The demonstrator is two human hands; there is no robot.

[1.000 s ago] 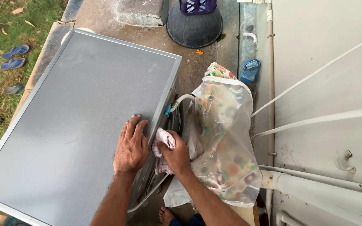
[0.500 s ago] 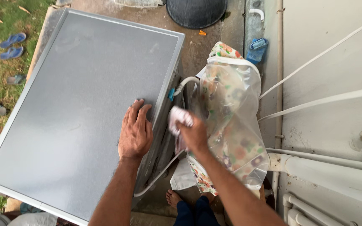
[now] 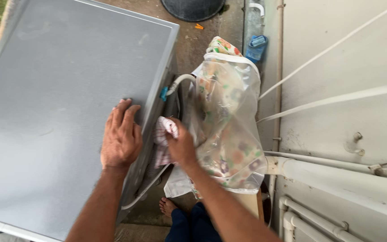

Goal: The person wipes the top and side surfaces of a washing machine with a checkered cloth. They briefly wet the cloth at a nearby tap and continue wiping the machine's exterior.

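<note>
My left hand (image 3: 122, 136) lies flat, palm down, on the right edge of a large grey machine top (image 3: 54, 98). My right hand (image 3: 182, 145) grips a white checked cloth (image 3: 162, 139) and presses it against the machine's back side, beside a ribbed grey hose (image 3: 157, 148) and a white hose (image 3: 179, 83) with a blue fitting. A clear plastic cover with a coloured pattern (image 3: 227, 121) hangs crumpled just right of my right hand.
White pipes (image 3: 337, 175) and thin lines run along the pale wall (image 3: 350, 40) at right. A dark round tub (image 3: 193, 8) and a blue object (image 3: 256, 47) sit at the top on the concrete floor. My bare foot (image 3: 169, 207) shows below.
My right hand with the cloth has shifted along the machine's back side, up and then back down. My left hand stays on the top edge. The view has moved closer.
</note>
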